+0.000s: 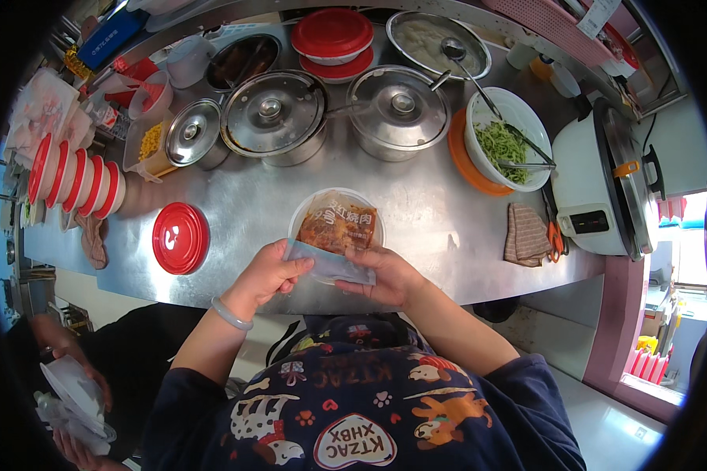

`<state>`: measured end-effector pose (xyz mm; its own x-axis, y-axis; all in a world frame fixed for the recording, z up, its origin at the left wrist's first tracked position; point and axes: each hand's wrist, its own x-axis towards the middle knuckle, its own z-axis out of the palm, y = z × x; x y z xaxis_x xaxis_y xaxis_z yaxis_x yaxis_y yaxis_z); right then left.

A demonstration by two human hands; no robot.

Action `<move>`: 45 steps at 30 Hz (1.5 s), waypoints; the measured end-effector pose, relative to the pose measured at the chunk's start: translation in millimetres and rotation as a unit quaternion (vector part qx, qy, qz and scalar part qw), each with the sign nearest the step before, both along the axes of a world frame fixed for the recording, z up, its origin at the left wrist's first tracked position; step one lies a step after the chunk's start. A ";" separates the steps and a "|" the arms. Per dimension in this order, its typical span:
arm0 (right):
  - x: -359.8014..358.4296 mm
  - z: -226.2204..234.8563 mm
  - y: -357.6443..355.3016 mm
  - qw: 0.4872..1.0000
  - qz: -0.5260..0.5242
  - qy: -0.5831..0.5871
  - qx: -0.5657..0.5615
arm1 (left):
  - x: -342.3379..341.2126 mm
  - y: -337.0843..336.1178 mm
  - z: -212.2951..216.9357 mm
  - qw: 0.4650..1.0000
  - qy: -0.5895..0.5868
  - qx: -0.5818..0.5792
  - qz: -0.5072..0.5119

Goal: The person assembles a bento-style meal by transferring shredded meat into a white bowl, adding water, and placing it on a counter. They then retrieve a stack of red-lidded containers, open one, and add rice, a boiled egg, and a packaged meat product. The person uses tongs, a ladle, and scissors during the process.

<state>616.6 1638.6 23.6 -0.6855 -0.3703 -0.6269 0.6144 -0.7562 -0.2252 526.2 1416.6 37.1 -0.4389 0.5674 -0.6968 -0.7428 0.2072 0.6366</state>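
Note:
A plastic food pouch (336, 226), its lower part filled with reddish-brown food, is between my hands. It is tilted over a round white bowl (382, 222), filled end pointing away from me. My left hand (269, 275) pinches the clear near end with thumb and fingers. My right hand (386, 275) grips the pouch's right side, thumb on top and fingers beneath. The pouch and my hands hide most of the bowl, so I cannot tell what is in it. Left of the bowl lies a round red lid (181, 239) on the steel counter.
Two lidded steel pots (275, 114) stand behind the bowl. At right are a bowl of shredded greens (501, 149) with tongs, a brown cloth (528, 235), orange-handled scissors (556, 239) and a rice cooker (593, 188). Stacked red-rimmed containers (78, 180) stand left; another person's hand (94, 381) holds white containers.

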 end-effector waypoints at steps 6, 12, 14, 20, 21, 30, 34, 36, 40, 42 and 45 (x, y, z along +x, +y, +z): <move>8.8 -1.7 -2.9 0.998 -0.013 0.053 0.044 | -1.8 -3.0 -9.1 0.987 -0.158 -0.005 0.015; 15.9 -5.9 -12.2 0.990 -0.053 0.077 0.106 | -3.5 -5.6 -20.8 0.975 -0.214 0.037 -0.033; 17.4 -8.3 -15.4 0.990 -0.050 0.048 0.122 | -2.4 -4.5 -19.6 0.981 -0.184 0.050 -0.029; 19.3 -8.5 -15.5 0.994 -0.031 0.012 0.107 | 5.7 2.6 -16.5 0.978 -0.179 0.099 0.047; 19.3 -7.0 -15.1 0.993 -0.024 0.005 0.113 | 6.4 2.8 -17.1 0.976 -0.185 0.104 0.044; 14.4 -0.5 -17.1 0.990 0.047 -0.085 0.099 | 5.9 5.5 -20.0 0.972 -0.203 0.097 0.071; 14.9 -1.4 -21.9 0.987 0.047 -0.100 0.119 | 5.2 7.3 -15.8 0.986 -0.121 0.013 0.114; 16.1 -2.1 -23.9 0.985 0.061 -0.102 0.128 | 4.2 4.4 -15.1 0.993 -0.088 0.015 0.082; 18.0 -5.5 -28.0 0.987 0.028 -0.081 0.138 | 2.3 -5.2 -16.9 0.994 -0.107 -0.011 -0.009; 17.3 -6.6 -28.9 0.990 0.014 -0.069 0.126 | 2.6 -8.6 -18.1 0.992 -0.121 -0.017 -0.026; 15.7 -4.2 -27.9 0.982 0.070 -0.058 0.166 | 4.5 -11.5 -18.0 0.995 -0.104 0.004 -0.005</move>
